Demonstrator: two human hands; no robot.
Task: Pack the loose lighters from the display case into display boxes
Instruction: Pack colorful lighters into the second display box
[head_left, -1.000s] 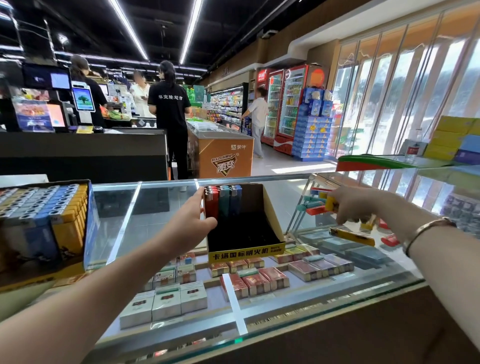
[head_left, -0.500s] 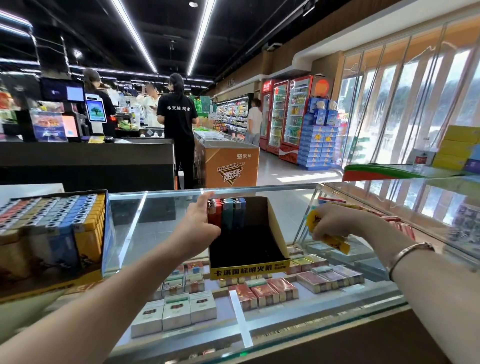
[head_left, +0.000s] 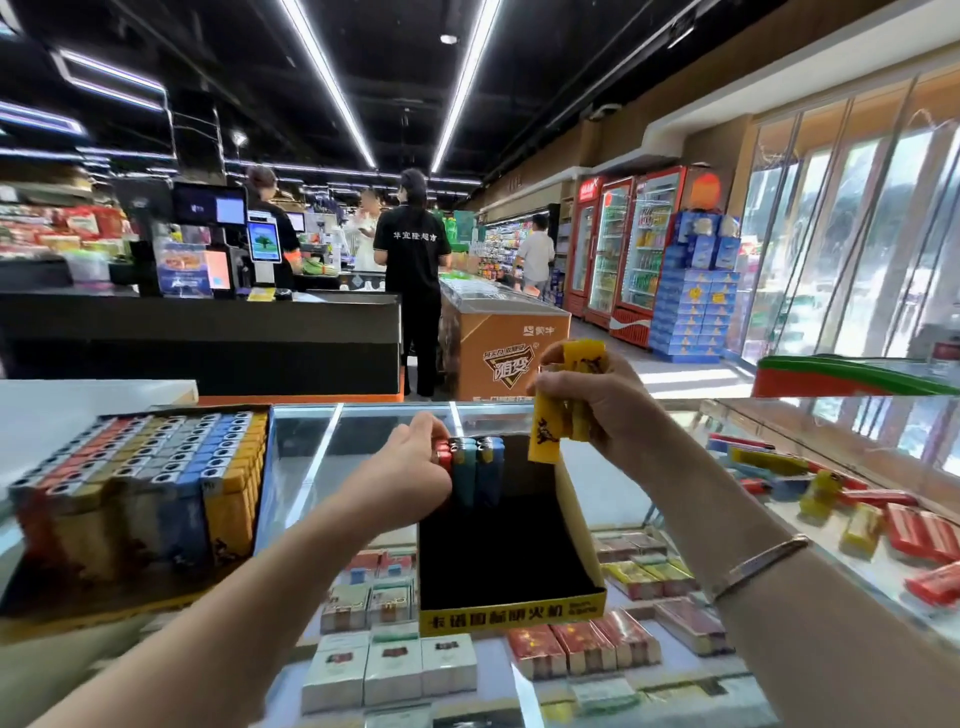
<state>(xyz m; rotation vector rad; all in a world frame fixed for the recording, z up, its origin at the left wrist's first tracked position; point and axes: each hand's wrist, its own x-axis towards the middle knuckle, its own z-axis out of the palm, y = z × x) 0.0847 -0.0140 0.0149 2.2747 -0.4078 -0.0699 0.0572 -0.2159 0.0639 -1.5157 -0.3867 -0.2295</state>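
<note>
A mostly empty black display box (head_left: 584, 540) with a yellow front strip stands on the glass counter. At its back left stand a red, a teal and a blue lighter (head_left: 475, 467). My left hand (head_left: 410, 467) presses against that row from the left, fingers on the red one. My right hand (head_left: 597, 400) hovers above the box's back right corner, gripping a bunch of yellow lighters (head_left: 548, 431); one hangs lower than the others. Loose red, yellow and blue lighters (head_left: 872, 514) lie inside the display case at the right.
A full display box of lighters (head_left: 140, 493) sits on the counter at the left. Cigarette packs (head_left: 395, 660) lie under the glass counter top (head_left: 363, 431). A checkout desk, several people, a freezer chest and drink fridges stand beyond the counter.
My right hand has come up out of the display case with the yellow lighters and moved left, over the box. My left hand stays against the lighter row.
</note>
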